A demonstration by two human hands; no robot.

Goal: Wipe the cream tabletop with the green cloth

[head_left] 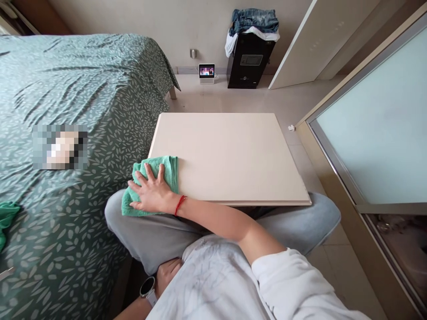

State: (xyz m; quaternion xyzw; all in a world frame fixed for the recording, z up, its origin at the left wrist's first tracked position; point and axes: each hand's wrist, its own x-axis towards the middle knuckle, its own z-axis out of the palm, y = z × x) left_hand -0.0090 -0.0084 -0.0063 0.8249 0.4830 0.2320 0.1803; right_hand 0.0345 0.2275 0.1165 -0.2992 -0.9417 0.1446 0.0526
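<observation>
My right hand (pixel 151 191) lies flat with its fingers spread on a folded green cloth (pixel 173 171). The cloth covers the near left corner of a small cream-coloured table (pixel 227 155) and hangs over its edge towards my left knee. A red string bracelet (pixel 180 204) circles my right wrist, and that forearm crosses in front of the table's near edge. Down at my lap, my left hand (pixel 167 273) is closed, with its fingers curled and their tips hidden against my shirt. A watch (pixel 147 288) with a pale strap is on the left wrist.
A bed with a green leaf-patterned sheet (pixel 133 89) stands close on the left, with a blurred-out item on it. Beyond the table are a small screen (pixel 207 73) and a black cabinet (pixel 247 64) topped with jeans (pixel 255 20). A frosted sliding door (pixel 373 115) is at right.
</observation>
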